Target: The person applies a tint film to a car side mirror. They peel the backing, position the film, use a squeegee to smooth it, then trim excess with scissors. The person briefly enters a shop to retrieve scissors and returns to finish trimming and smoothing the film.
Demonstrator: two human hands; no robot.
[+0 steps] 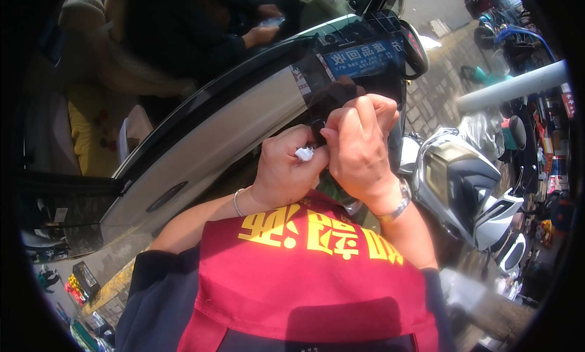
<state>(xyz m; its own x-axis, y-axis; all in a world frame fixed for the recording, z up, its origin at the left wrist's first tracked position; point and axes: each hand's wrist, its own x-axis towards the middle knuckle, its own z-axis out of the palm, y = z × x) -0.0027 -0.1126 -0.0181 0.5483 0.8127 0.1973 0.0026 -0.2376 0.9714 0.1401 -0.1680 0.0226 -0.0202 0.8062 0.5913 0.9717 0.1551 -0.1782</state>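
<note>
My left hand [289, 167] is curled around a small crumpled white item [305, 153], perhaps paper or thin plastic, which pokes out above the thumb. Close beside it, my right hand [363, 144] has its fingers bent in, the tips meeting near the left thumb. A dark area lies between the fingertips, and I cannot tell whether the right hand pinches anything. Both hands are in front of my red apron [292, 288] with yellow writing. Just beyond them stands a car door [228, 137], whose glossy front part mirrors a blue sign [365, 59].
A person's hands [263, 34] hold a small shiny item inside the car, near a yellow cushion [87, 132]. The side mirror [416, 50] juts out ahead. To the right stand a scooter [457, 183] and a pale pole [512, 87]. A black crate [87, 279] is at lower left.
</note>
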